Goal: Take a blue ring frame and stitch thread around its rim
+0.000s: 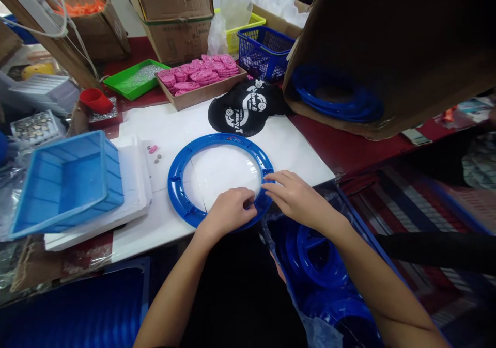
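Note:
A blue plastic ring [177, 193] lies flat on the white work surface [139, 123]. Over the ring's near edge is my left hand [231, 211], its fingers curled together; whatever they may pinch is hidden. My right hand [292, 195] touches the ring's right edge, with fingers stretched and slightly apart and nothing visible between them. Just beyond the ring lies black mesh fabric [244, 108] with white lettering. Left of the ring are a small pink piece [153, 149] and several tiny metal pieces [157, 158].
An empty light-blue bin [73, 177] stands at the left. Behind are a box of pink pieces [201, 92], a green tray [134, 79] and a blue basket [265, 48]. A cardboard box [387, 43] holds blue rings at right; more fill a lower container [321, 265].

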A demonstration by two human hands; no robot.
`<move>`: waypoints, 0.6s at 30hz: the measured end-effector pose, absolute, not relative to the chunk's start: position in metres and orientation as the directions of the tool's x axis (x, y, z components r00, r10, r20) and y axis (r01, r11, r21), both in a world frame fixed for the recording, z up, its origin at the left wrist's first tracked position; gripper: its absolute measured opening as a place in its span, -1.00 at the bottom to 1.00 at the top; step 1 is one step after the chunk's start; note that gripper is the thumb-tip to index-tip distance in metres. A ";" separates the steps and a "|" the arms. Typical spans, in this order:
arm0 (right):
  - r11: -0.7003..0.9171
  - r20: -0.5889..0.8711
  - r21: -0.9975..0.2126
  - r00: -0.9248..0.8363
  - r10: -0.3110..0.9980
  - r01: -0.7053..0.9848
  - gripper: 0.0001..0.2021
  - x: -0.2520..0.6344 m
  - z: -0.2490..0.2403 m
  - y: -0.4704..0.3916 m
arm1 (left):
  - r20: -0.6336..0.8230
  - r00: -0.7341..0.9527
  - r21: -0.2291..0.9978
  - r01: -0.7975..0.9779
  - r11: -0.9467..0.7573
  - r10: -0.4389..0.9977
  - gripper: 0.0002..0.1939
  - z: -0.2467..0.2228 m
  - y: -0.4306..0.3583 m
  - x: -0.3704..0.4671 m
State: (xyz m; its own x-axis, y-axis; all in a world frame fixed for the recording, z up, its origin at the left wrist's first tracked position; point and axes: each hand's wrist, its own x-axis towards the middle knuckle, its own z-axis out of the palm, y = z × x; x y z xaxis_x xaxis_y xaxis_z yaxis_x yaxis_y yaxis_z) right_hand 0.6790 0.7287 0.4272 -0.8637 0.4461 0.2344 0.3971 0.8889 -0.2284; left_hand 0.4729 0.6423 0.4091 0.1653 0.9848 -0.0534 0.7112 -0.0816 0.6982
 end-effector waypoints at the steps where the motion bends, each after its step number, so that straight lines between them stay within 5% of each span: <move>1: 0.879 0.238 -0.255 -0.855 0.461 0.403 -0.73 0.677 0.423 0.730 | -0.050 0.168 0.700 0.709 -0.085 0.985 -0.89 0.409 0.642 0.473; 10: 0.720 0.204 -0.559 -0.774 0.600 0.411 -0.87 0.670 0.408 0.746 | -0.054 0.189 0.612 0.782 -0.117 0.981 -0.91 0.408 0.638 0.475; 18: 0.749 0.290 -0.558 -0.762 0.580 0.358 -0.82 0.672 0.410 0.742 | -0.041 0.333 0.406 0.867 -0.289 0.942 -0.68 0.408 0.630 0.475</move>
